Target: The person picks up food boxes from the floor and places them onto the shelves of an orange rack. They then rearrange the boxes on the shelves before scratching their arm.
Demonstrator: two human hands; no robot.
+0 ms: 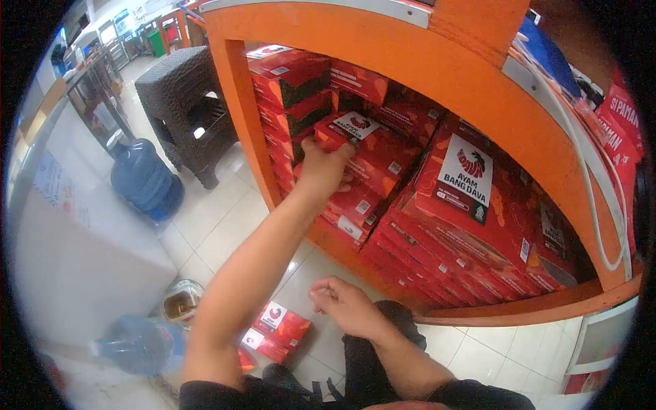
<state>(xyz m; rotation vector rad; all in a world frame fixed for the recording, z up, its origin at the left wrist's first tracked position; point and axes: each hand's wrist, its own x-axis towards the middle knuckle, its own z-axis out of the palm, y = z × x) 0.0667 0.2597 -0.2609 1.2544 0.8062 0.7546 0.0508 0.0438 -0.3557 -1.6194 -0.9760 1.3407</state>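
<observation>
My left hand [324,169] reaches into the orange shelf unit. It is closed on the near left corner of a red cardboard food box [383,154] with a white "Ayam Bang Dava" label, on top of a stack. Some of its fingers are hidden by the hand itself. Over my knees, in front of the shelf, hovers my right hand [345,304], its fingers curled together and nothing visible in them. Below it on the tiled floor lies another red box [282,333] with the same label.
The orange frame [328,31] surrounds several stacks of red boxes, including a tall right stack [458,205]. On the left stand a dark plastic stool [181,96], a blue water jug [147,178], a second jug [140,345] and a container of amber liquid [182,302].
</observation>
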